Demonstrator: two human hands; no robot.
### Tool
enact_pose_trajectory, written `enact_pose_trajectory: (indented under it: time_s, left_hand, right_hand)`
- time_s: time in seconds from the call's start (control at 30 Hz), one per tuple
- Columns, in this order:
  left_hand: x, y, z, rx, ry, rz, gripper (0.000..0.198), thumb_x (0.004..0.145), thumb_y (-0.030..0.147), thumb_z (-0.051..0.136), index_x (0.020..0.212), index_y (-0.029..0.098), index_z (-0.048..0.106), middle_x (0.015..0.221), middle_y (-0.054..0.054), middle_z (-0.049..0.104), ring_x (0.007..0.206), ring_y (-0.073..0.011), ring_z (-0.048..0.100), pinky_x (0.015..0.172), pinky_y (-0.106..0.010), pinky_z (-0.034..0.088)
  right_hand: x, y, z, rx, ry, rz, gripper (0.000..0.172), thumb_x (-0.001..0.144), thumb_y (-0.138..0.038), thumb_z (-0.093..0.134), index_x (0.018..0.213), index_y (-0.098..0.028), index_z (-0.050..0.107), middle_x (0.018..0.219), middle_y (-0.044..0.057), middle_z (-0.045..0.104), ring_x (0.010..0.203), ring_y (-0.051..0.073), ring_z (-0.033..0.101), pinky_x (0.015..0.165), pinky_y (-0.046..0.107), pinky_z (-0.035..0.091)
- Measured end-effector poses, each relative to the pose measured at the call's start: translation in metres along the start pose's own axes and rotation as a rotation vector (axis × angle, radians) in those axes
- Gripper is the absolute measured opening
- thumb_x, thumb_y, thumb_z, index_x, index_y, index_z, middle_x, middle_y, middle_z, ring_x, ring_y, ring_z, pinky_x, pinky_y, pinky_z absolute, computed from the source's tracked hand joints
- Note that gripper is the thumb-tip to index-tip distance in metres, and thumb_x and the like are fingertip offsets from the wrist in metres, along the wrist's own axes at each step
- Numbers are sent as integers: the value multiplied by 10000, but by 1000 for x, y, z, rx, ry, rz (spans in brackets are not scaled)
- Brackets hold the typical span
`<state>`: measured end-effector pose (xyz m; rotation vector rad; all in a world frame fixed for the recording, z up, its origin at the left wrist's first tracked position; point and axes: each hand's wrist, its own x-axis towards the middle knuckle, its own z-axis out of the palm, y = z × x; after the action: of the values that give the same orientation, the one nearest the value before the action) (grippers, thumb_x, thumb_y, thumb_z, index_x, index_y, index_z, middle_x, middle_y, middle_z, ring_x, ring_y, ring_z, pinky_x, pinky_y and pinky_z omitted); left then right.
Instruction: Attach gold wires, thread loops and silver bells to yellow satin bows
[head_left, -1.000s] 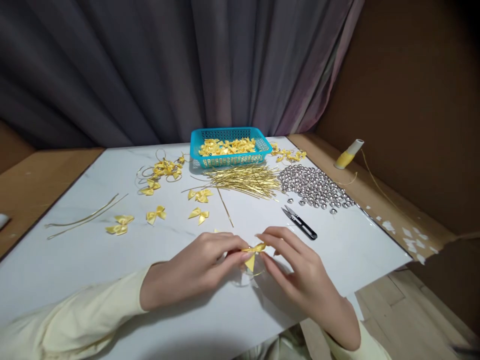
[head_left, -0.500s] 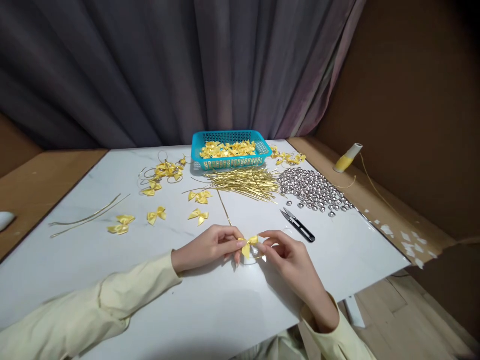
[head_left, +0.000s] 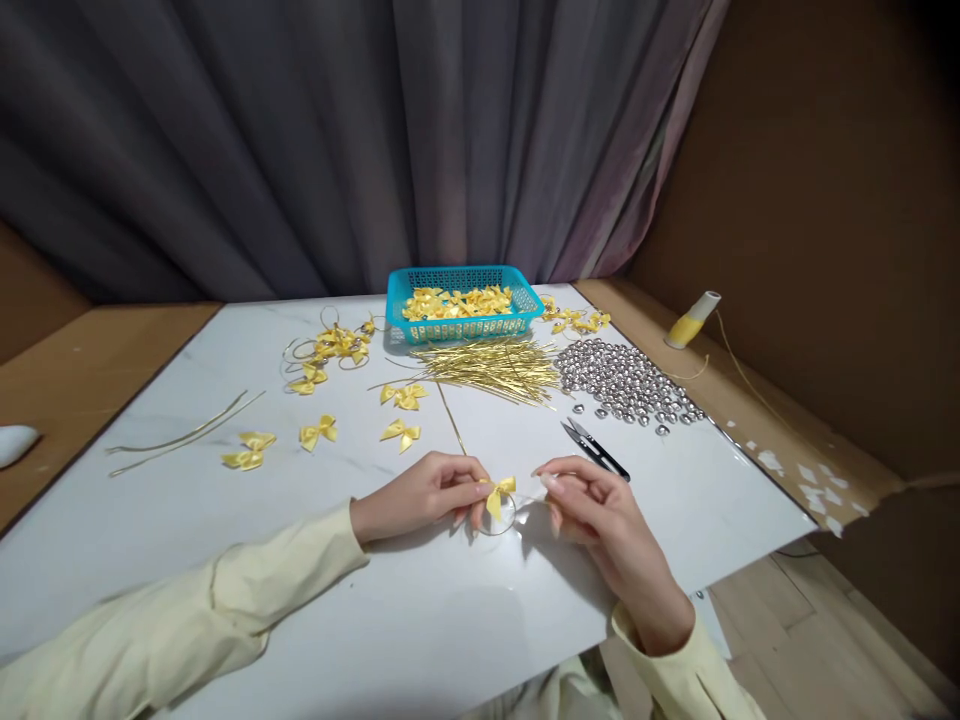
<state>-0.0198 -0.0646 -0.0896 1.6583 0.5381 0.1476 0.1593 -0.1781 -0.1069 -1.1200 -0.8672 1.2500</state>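
Between its thumb and fingers, my left hand (head_left: 442,492) pinches a yellow satin bow (head_left: 499,495) just above the tabletop. A thin gold loop (head_left: 495,533) hangs around and below the bow. To the right, my right hand (head_left: 589,505) is closed in a pinch, apart from the bow. A fine pale cord seems to run from the loop to its fingertips, where its end is hidden. Black thread snips (head_left: 596,450) lie just beyond my right hand. Loose yellow bows (head_left: 400,434) lie beyond my left hand.
A blue basket (head_left: 465,328) of bows stands at the back of the white table (head_left: 420,620). Before it lie gold cords (head_left: 491,370), with silver bells (head_left: 626,380) to the right. Looped bows (head_left: 341,343) are piled left. A thread spool (head_left: 693,320) stands far right.
My right hand has drawn away from the bow to the right, with its fingers closer together. The gold loop under the bow shows more fully. My left hand keeps its hold.
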Motion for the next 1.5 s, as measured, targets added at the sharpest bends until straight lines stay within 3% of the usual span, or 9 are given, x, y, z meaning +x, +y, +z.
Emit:
enact_pose_trajectory:
  time_s: [0.17,0.37,0.5,0.63,0.9,1.1,1.23,1.4,1.5]
  left_hand:
    - [0,-2,0,7,6,1,270,866,343,498,764,108,583,603,-26,615,494,-72,409,496,-197,321]
    - [0,-4,-1,-28,-4,-15,278,848,368,513,759,117,592,588,-17,613,490,-76,433,487,-195,329]
    - [-1,-4,-1,-52,-10,-14,263,844,353,524,758,115,597,592,-20,620,498,-75,443,491,-194,335]
    - [-2,-6,-1,-66,-17,-15,250,853,334,518,756,115,590,598,-20,619,500,-72,439,500,-193,343]
    - [-1,-4,-1,-109,-41,-15,255,867,314,500,741,108,582,603,-21,613,475,-61,430,478,-186,331]
    - [-1,-4,-1,-102,-41,-10,251,865,304,503,727,110,582,605,-18,615,486,-63,435,487,-186,334]
    - [-1,-5,-2,-96,-41,-10,245,862,302,507,729,114,589,603,-15,614,486,-64,439,484,-188,337]
    - [0,-7,-2,-85,-41,-7,248,862,311,507,766,106,609,624,-42,651,481,-70,464,483,-195,356]
    - [0,-8,2,-90,11,-18,256,861,327,505,782,107,609,706,-81,690,512,-84,521,464,-194,341]
  right_hand:
    - [-3,-5,-12,233,-115,-61,117,795,-264,565,845,-182,631,638,20,655,310,5,229,346,184,151]
    - [-22,-16,-25,274,-199,-230,196,758,-191,574,903,-215,702,879,100,717,325,93,533,316,222,397]
    - [-38,-26,-28,275,-146,-245,254,742,-125,627,899,-309,703,904,31,720,371,120,614,263,169,418]
    - [-42,-27,-33,251,-90,-325,231,710,-132,695,834,-326,707,827,-10,729,318,92,585,222,130,352]
    - [-37,-21,-45,149,-84,-569,89,816,-265,605,835,-264,692,761,4,709,354,84,580,301,200,395]
    - [-35,-33,-47,69,13,-707,96,773,-318,629,751,-255,698,612,6,546,494,98,498,375,227,351]
    - [-35,-37,-52,117,81,-711,112,718,-370,676,668,-271,693,662,16,483,631,129,484,331,204,249]
    - [-41,-34,-59,254,63,-671,126,728,-398,667,705,-277,689,374,-40,361,422,101,312,321,210,238]
    - [-45,-34,-53,104,89,-615,76,758,-310,649,765,-260,706,339,-41,471,363,88,314,376,229,306]
